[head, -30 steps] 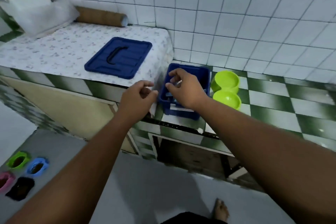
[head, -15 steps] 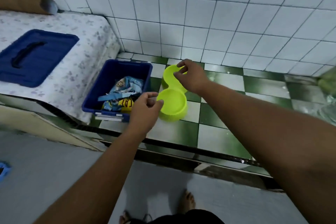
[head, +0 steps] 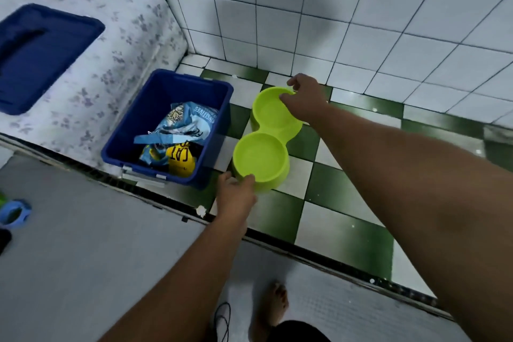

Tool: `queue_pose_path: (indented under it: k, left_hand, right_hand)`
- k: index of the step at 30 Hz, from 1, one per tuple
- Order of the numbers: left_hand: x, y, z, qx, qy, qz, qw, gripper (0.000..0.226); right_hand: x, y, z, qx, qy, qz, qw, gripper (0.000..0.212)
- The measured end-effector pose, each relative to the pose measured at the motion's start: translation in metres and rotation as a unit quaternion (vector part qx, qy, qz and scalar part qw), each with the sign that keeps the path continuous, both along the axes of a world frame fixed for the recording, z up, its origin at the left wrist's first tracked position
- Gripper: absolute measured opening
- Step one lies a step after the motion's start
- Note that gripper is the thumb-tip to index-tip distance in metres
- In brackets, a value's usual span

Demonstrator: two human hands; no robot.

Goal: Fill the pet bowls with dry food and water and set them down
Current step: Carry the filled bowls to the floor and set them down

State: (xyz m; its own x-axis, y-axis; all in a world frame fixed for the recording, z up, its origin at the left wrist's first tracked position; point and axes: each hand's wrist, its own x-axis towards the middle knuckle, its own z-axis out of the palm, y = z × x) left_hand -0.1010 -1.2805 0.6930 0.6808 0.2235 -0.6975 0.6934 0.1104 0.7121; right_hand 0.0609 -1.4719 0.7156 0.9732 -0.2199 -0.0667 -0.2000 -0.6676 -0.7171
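a lime-green double pet bowl (head: 266, 141) sits on the green-and-white checked counter (head: 333, 197), its two round basins joined at a narrow waist and lined up away from the person. both basins are empty. no brand or mark can be read on it. whether it rests fully on the tiles or is just off them cannot be told.

the hands are apart, one at each end of the bowl. the left hand (head: 236, 194) pinches the near rim of the nearer basin, thumb on one side and fingers on the other. the right hand (head: 302, 97) grips the far rim of the farther basin, thumb at the inner edge and fingers curled over the outside.

just beside the bowl, on its left, stands an open blue bin (head: 166, 86). inside lies a crumpled pale blue bag (head: 180, 125) with the word "sensitives" printed upside down from this view; more letters lower on it are too creased to read. under it a yellow bag (head: 181, 159) shows "cat" in dark capitals, turned sideways.

left of the bin, a floral cloth (head: 119, 44) covers a raised part of the counter, and a blue lid (head: 41, 55) with a moulded handle lies flat on it. a white tiled wall (head: 333, 22) backs the counter.

below, on the grey floor (head: 97, 244), are a blue ring (head: 14, 212) at the left edge, a bare foot (head: 273, 305) and a thin dark cable (head: 223, 319).
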Motion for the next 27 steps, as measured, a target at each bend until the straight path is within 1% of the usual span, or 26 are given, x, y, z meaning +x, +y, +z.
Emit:
queue_pose_path:
  k: [2,4,6,7,8,11,13,15,21,24,27]
  left_hand:
    - [0.005,-0.003,-0.008,-0.008,0.003,0.006,1.0,0.049]
    - [0.008,-0.008,-0.011,0.012,0.004,-0.004,1.0,0.044]
    - [0.011,-0.011,-0.02,0.036,0.015,-0.022,0.999,0.078]
    - [0.013,-0.013,-0.023,0.043,0.019,-0.023,0.999,0.091]
    - [0.014,-0.015,-0.025,0.048,0.016,-0.022,0.998,0.092]
    - [0.015,-0.021,-0.026,0.085,-0.004,-0.021,0.996,0.064]
    - [0.015,-0.023,-0.03,0.116,-0.009,-0.019,0.993,0.055]
    - [0.015,-0.025,-0.03,0.132,-0.015,-0.011,0.991,0.052]
    - [0.017,-0.022,-0.038,0.146,-0.004,0.033,0.989,0.055]
    - [0.016,-0.021,-0.036,0.156,-0.018,0.047,0.987,0.046]
    - [0.009,-0.019,-0.03,0.154,-0.031,0.046,0.987,0.032]
  right_hand:
    - [0.016,-0.004,-0.007,-0.003,0.008,-0.003,1.0,0.047]
    - [0.028,-0.008,-0.013,-0.021,0.023,-0.012,0.999,0.055]
    - [0.04,-0.011,-0.018,-0.026,0.055,-0.006,0.998,0.062]
    - [0.045,-0.012,-0.02,-0.028,0.075,0.006,0.997,0.063]
    - [0.048,-0.013,-0.023,-0.034,0.097,0.023,0.994,0.062]
    - [0.05,-0.013,-0.029,-0.027,0.14,0.066,0.988,0.057]
    - [0.047,-0.011,-0.033,0.009,0.134,0.061,0.989,0.049]
    - [0.043,-0.014,-0.037,0.024,0.111,0.05,0.992,0.042]
    - [0.018,-0.034,-0.036,0.001,0.077,0.022,0.997,0.042]
    - [0.002,-0.043,-0.034,-0.007,0.074,-0.001,0.997,0.039]
    - [-0.015,-0.049,-0.036,0.031,0.074,-0.033,0.996,0.034]
